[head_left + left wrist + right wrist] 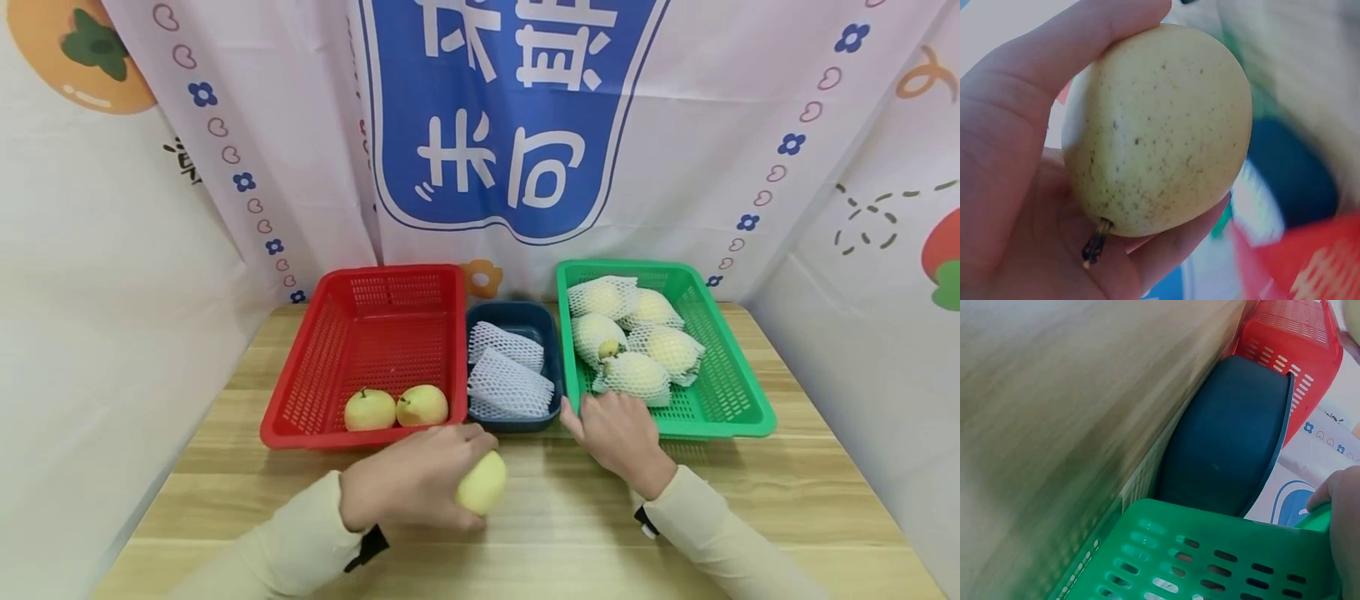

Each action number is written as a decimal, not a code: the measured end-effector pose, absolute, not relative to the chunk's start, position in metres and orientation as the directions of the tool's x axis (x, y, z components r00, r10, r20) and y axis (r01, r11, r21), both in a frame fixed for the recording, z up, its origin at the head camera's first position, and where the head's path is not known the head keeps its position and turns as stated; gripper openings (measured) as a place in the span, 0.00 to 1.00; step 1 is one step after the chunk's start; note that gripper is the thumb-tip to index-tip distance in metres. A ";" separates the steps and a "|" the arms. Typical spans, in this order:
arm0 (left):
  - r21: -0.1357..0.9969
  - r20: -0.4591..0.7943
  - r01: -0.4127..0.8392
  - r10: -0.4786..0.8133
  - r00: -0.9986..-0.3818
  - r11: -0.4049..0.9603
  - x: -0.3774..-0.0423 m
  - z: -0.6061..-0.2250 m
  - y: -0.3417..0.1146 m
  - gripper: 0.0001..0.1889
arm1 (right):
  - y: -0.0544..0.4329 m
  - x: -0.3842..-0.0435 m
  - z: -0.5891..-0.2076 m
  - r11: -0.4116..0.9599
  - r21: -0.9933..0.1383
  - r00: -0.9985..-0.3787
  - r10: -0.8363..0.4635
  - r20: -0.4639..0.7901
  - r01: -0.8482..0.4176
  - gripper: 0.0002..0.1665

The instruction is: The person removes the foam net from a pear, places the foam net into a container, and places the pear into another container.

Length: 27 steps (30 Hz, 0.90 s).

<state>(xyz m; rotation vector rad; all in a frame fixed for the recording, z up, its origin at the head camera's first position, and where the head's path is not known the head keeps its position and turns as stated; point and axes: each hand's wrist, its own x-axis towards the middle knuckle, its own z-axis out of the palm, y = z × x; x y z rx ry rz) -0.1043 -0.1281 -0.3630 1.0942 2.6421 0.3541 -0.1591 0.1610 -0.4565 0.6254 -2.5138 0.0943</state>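
White printed cloth (690, 150) hangs behind the wood-grain table (562, 542). My left hand (412, 475) holds a bare yellow pear (483, 483) between curled fingers and thumb — over the table, just in front of the right near corner of the red basket (300, 437); two more bare pears (370, 410) sit inside that basket. My right hand (618, 433) is at the near rim of the green basket (731, 429), close to the netted pears (637, 377); how its fingers lie I cannot tell. Between the baskets stands a dark blue bin (513, 426) — white foam nets (513, 383) lie in it.
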 end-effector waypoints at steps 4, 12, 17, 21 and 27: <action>0.273 -0.139 0.629 0.677 -0.723 0.728 -0.109 -0.336 -0.145 0.32 | 0.161 -0.159 -0.457 0.889 0.060 -0.747 -0.417 0.517 -0.454 0.35; 0.192 -0.126 0.523 0.550 -0.826 0.830 -0.139 -0.295 -0.192 0.33 | 0.162 -0.160 -0.459 0.891 0.061 -0.750 -0.413 0.516 -0.449 0.35; 0.077 -0.146 0.463 0.469 -0.871 0.883 -0.170 -0.289 -0.225 0.37 | 0.162 -0.160 -0.459 0.894 0.066 -0.748 -0.410 0.522 -0.444 0.35; 0.012 -0.208 0.403 0.397 -0.894 0.915 -0.191 -0.298 -0.250 0.45 | 0.163 -0.161 -0.461 0.892 0.071 -0.737 -0.412 0.536 -0.446 0.35; -0.027 -0.351 0.342 0.312 -0.883 0.939 -0.214 -0.321 -0.273 0.38 | 0.162 -0.160 -0.462 0.888 0.079 -0.719 -0.417 0.556 -0.454 0.34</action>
